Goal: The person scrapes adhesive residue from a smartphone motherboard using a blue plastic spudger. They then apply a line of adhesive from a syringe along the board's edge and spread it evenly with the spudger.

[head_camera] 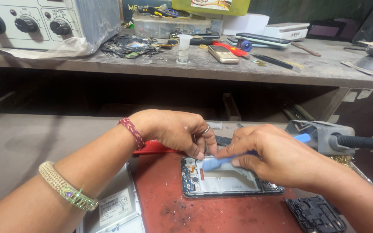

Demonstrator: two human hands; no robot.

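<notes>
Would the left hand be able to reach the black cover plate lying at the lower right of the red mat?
Probably not directly: the right hand and its forearm lie between the left hand and the black cover plate.

We work at a grey bench (26,138) whose top carries a red mat (160,190), scuffed with dark specks. On the mat lies an opened phone frame (225,179), and a black inner cover (316,213) lies near its right edge. A flat silvery panel (115,207) lies at the mat's left edge. Behind, a dusty shelf (316,67) bears a small keypad phone (223,54), a clear bottle (184,48) and scattered parts (130,45).
</notes>
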